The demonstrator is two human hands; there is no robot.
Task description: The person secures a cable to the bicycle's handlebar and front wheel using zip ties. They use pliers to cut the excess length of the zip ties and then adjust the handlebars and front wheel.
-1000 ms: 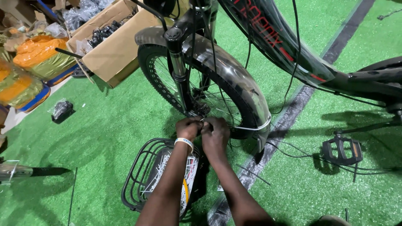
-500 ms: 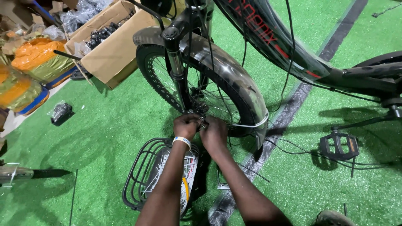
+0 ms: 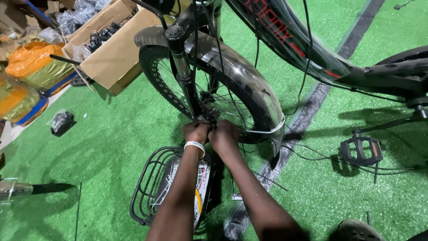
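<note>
As before, both hands (image 3: 211, 134) grip the axle (image 3: 213, 117).

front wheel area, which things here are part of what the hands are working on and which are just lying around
In hand:
left hand and right hand, both at the front wheel hub
fork leg
mudguard

Lying about:
wire basket on the green turf
cardboard box of parts
pedal
small black bag
orange packages

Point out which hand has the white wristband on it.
The left hand, on the picture's left at the black bicycle front wheel's hub; a white wristband circles its wrist. The right hand beside it is bare.
</note>
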